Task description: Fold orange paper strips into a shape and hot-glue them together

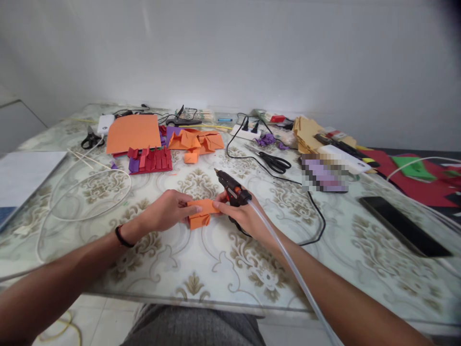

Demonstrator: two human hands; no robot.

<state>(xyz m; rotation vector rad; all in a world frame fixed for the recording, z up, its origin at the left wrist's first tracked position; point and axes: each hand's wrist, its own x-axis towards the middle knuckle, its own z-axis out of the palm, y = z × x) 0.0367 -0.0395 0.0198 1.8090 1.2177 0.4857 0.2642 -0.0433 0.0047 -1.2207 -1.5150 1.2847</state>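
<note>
My left hand [166,209] pinches the left end of a folded orange paper piece [203,207] just above the table. A smaller folded flap of the same orange hangs below it. The thumb of my right hand [242,211] presses on the paper's right end. That hand also keeps hold of a black hot glue gun [230,184], its nozzle pointing up and to the left, away from the paper. A long clear glue stick [284,245] sticks out of the gun's back and runs down across my right forearm. The gun's handle is partly hidden by my fingers.
Behind my hands lie red folded strips [154,159], an orange sheet [134,133] and more folded orange pieces [196,140]. Black scissors [273,161], a power strip [246,131] and a dark phone [403,226] are to the right. The gun's black cable [322,223] loops there; a white cable [90,218] curls left.
</note>
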